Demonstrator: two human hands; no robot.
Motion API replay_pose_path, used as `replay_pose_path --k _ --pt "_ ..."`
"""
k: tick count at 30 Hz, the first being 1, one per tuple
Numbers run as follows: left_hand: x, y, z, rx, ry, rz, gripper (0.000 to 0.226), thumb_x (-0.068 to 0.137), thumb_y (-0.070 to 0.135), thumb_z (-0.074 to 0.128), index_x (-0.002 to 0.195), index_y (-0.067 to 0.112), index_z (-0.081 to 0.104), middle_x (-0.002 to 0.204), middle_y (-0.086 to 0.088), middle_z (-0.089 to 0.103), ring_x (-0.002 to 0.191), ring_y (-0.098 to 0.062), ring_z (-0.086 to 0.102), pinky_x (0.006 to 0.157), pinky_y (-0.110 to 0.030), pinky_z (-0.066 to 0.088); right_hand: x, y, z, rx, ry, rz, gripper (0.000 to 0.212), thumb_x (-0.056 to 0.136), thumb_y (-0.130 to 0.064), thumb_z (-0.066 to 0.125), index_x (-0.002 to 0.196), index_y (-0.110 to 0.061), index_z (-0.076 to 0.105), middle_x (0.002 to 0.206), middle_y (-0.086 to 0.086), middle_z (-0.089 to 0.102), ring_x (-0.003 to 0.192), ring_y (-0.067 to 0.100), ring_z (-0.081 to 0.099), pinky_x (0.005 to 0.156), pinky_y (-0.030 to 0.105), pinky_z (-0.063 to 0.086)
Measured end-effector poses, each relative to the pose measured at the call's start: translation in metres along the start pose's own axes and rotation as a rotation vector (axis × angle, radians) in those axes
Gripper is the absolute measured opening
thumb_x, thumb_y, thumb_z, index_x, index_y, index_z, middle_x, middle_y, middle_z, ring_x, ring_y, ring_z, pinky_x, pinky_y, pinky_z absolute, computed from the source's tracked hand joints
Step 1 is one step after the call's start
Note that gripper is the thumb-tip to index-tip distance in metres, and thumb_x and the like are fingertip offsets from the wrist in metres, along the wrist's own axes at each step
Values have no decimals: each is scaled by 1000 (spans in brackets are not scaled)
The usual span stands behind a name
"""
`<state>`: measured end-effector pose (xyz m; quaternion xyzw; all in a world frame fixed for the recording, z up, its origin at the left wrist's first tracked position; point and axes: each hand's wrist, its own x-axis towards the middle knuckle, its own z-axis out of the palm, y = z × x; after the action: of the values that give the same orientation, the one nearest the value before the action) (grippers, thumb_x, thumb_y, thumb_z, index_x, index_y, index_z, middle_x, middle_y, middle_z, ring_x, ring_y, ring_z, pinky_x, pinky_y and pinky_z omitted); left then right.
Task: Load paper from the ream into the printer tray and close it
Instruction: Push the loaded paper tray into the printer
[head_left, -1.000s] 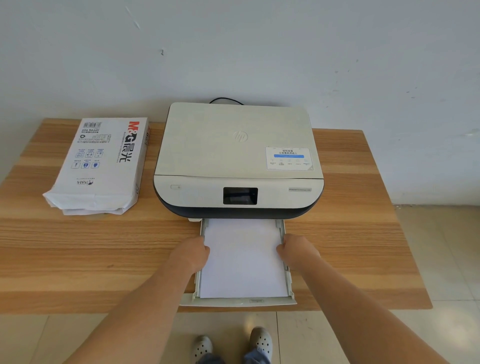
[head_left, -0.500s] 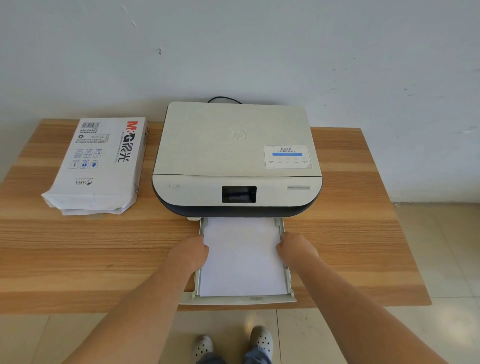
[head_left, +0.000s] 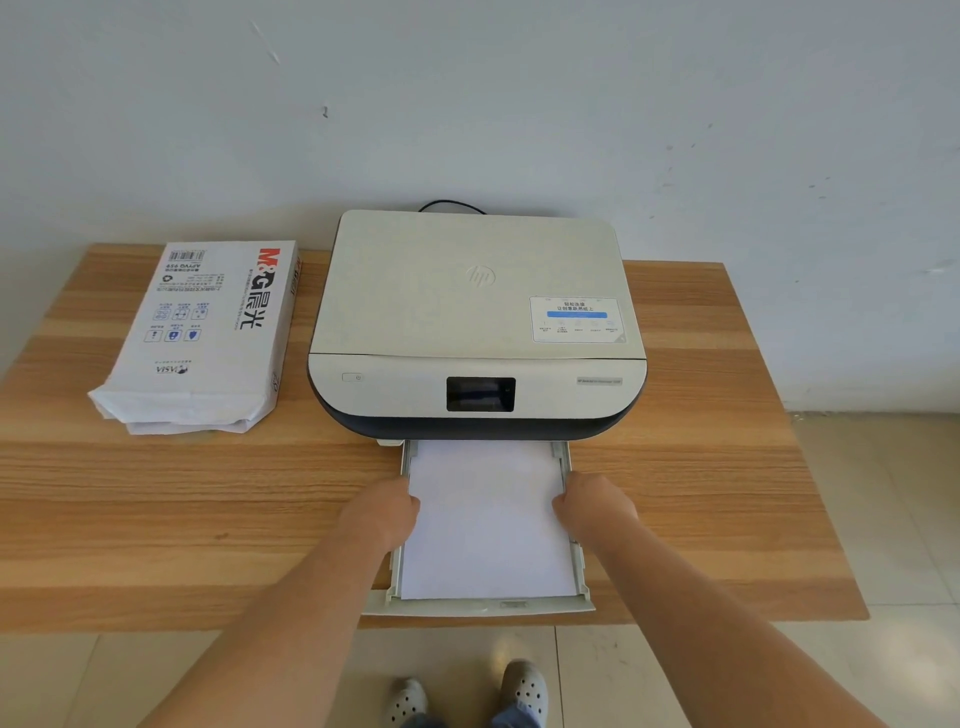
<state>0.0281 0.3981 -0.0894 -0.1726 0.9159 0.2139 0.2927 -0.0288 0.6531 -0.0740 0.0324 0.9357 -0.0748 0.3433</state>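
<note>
Pull-out plastic paper tray (head_left: 581, 571) stood open in front of the cream-and-black flatbed printer (head_left: 475, 332), white paper stack (head_left: 485, 525) lying flat inside. Left hand (head_left: 382, 512) and right hand (head_left: 592, 506) pressed against the stack's side edges — fingers curled, grip unclear. White wrapped paper ream (head_left: 208, 338) sat on the wooden table (head_left: 156, 509), left of the printer.

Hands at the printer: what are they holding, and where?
The left hand and right hand press the white paper stack's side edges in the pulled-out tray; nothing is lifted.
</note>
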Motion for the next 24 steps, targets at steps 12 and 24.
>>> replay_pose_path --k 12,24 --pt "2 2 2 81 0 -3 22 97 21 36 102 12 55 91 -1 54 82 -15 54 68 -26 42 -2 1 2 -85 25 -34 34 88 -10 35 117 -14 53 109 8 62 90 26 60 69 33 51" --pt "-14 0 -4 151 31 90 26 98 31 36 112 16 54 94 1 55 85 -13 53 73 -25 43 -15 4 -7 -193 28 -86 33 89 -11 35 116 -17 53 109 4 61 86 24 60 66 32 48"
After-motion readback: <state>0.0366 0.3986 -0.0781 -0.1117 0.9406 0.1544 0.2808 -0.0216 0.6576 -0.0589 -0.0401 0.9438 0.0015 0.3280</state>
